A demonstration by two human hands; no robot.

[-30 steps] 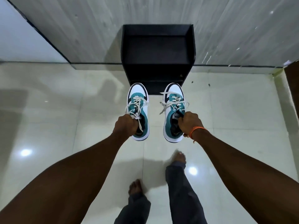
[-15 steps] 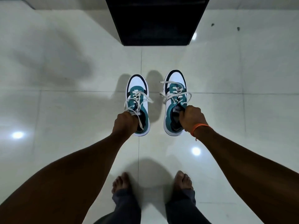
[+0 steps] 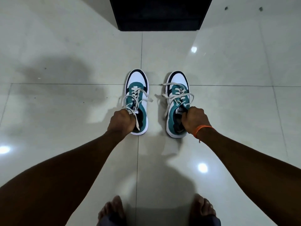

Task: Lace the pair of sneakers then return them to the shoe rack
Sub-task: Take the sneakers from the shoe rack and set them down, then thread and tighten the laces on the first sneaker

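Two white, teal and black sneakers stand side by side on the tiled floor, toes pointing away from me. My left hand (image 3: 121, 121) grips the collar of the left sneaker (image 3: 137, 88). My right hand (image 3: 193, 119) grips the tongue and collar of the right sneaker (image 3: 178, 86). Loose off-white laces (image 3: 164, 97) spill over both shoes and onto the floor between them. The black shoe rack (image 3: 160, 13) stands at the top of the view, well beyond the toes.
Glossy pale floor tiles (image 3: 65, 111) spread all around, with light reflections and my shadow on them. My bare feet (image 3: 112, 211) stand at the bottom edge, behind the sneakers. An orange thread band circles my right wrist (image 3: 202, 128).
The sneakers have come down from the air in front of the rack onto the floor. My view has tilted downward, so the wall and most of the rack have left the frame.
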